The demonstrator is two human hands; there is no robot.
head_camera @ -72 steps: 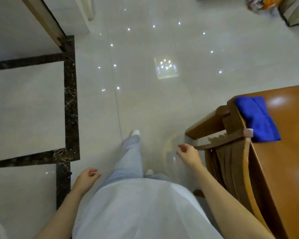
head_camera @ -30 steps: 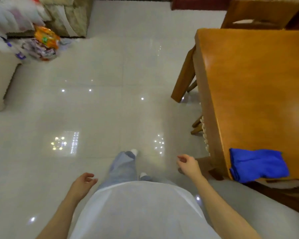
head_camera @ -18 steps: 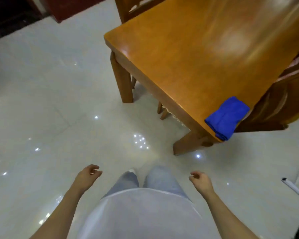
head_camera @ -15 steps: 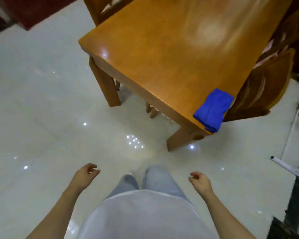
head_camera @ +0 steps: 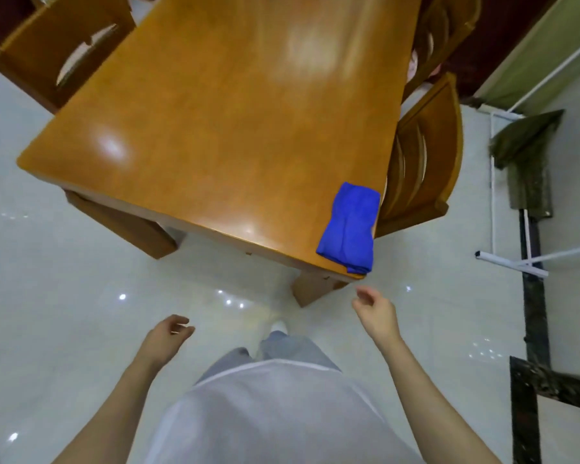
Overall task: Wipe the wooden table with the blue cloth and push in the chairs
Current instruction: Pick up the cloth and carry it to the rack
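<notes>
Cloth (head_camera: 349, 227): vivid blue, at table's 4 o'clock corner. Table (head_camera: 221, 122): glossy orange-brown wood. Chairs (head_camera: 422, 162): matching brown. Floor (head_camera: 64, 296): pale white gloss tile; dark marbled border strip (head_camera: 533, 313) at 3 o'clock.

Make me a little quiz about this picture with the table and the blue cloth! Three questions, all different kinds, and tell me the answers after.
1. True or false: the right hand is already holding the blue cloth.
2. Where does the cloth lie on the wooden table? A) in the middle B) at the near right corner C) at the far left corner
3. Fill in: both hands, the left hand too, hold ____.

Key
1. False: the right hand is open just below that table corner, not touching the cloth.
2. B, next to the chair on the right side.
3. Nothing.
</notes>
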